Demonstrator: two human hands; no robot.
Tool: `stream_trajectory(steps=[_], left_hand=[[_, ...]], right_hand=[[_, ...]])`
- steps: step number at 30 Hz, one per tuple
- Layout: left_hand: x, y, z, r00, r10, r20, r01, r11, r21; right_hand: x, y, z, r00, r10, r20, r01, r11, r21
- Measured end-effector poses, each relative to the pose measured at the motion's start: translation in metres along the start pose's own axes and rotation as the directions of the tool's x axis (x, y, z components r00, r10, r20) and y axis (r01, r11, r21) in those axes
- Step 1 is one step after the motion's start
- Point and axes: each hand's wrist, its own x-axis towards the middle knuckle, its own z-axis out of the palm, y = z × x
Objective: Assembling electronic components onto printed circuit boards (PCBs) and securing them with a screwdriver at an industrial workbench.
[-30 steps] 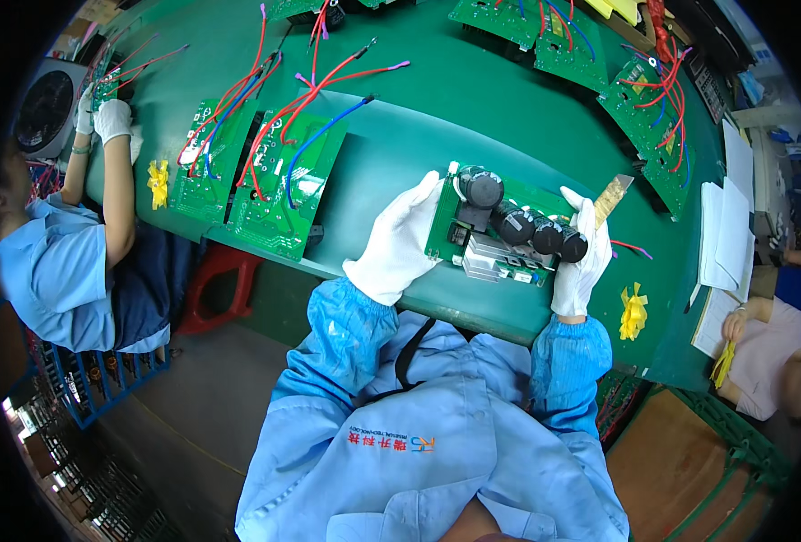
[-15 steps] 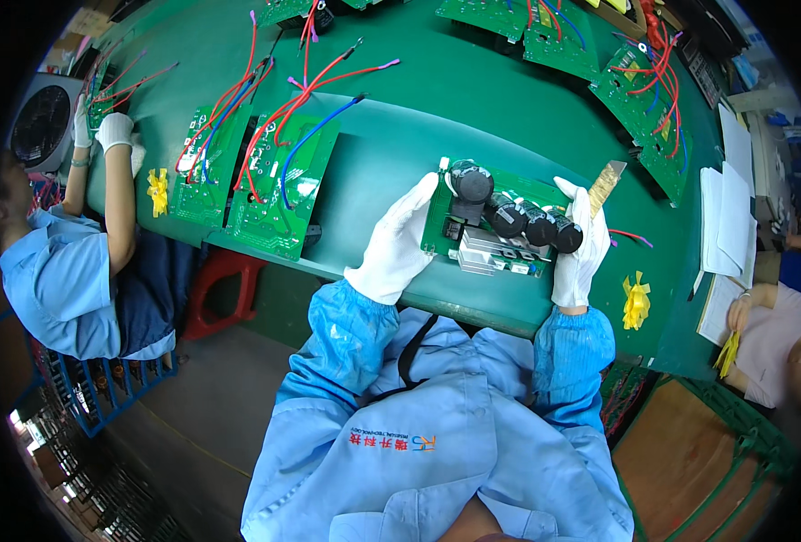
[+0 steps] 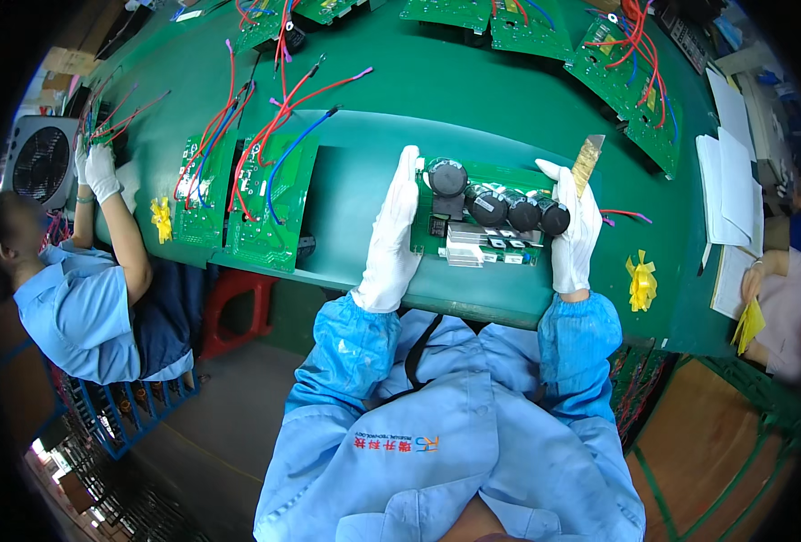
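Between my two white-gloved hands is a green circuit board (image 3: 502, 175), its component side facing up. Several black round capacitors (image 3: 489, 208) stand on it, with silver heat sinks (image 3: 465, 248) along the near edge. My left hand (image 3: 390, 237) presses against the board's left edge, fingers straight and together. At the right edge, my right hand (image 3: 576, 233) grips the board. A flat blade-like tool (image 3: 587, 163) wrapped in yellowish tape also sticks up from the right hand's fingers.
Two boards with red and blue wires (image 3: 274, 199) lie to the left. More wired boards (image 3: 631, 99) are along the far side. Yellow tape bundles (image 3: 642, 282) sit on the green table (image 3: 373, 135). A co-worker (image 3: 75, 307) handles a board at left; another person (image 3: 784, 289) is beside papers (image 3: 730, 185) at right.
The view has shifted slightly. The board stays between my hands and now sits more level, with my left hand straighter along its edge. The left co-worker's gloved hands have come closer together.
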Motion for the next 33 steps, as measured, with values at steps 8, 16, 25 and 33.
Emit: stream_trajectory(steps=[8,16,25,33], left_hand=[[0.004,0.004,-0.002,0.986,-0.154,0.067,0.166,0.949,-0.267],[0.002,0.014,0.005,0.991,0.118,0.063,-0.115,0.512,0.851],[0.009,0.014,-0.010,0.975,0.138,0.177,-0.213,0.328,0.920],[0.013,0.009,-0.022,0.966,0.092,0.243,-0.227,-0.159,0.961]], right_hand=[[0.001,-0.001,-0.001,0.993,0.112,0.044,-0.119,0.965,0.232],[0.005,0.001,0.002,0.992,0.096,0.085,-0.125,0.877,0.464],[0.009,-0.006,-0.011,0.983,0.004,0.184,-0.057,0.957,0.284],[0.010,0.005,-0.002,0.964,-0.261,0.043,0.257,0.963,0.081]])
